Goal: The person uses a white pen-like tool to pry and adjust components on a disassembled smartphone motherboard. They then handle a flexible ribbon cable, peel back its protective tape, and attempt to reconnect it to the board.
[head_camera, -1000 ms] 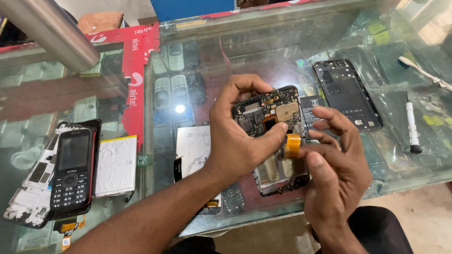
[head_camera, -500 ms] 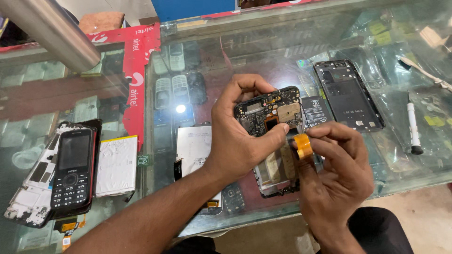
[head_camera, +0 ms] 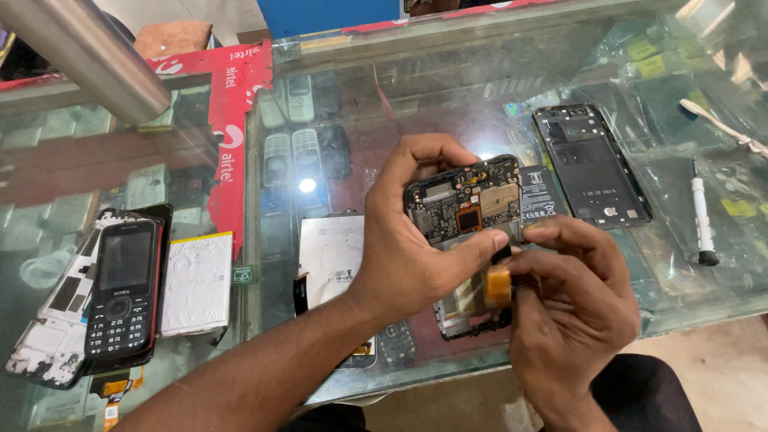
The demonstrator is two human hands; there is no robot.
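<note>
Two hands work on an opened smartphone above a glass desk.

Right hand pinches an orange flex cable; left hand grips the opened phone, circuit board exposed, reassembly unfinished. Beyond lie a back cover and keypad phone.

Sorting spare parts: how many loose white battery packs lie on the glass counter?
2: one white battery pack beside the black keypad phone at left, another partly behind the left hand. More may be hidden under the hands.
</note>
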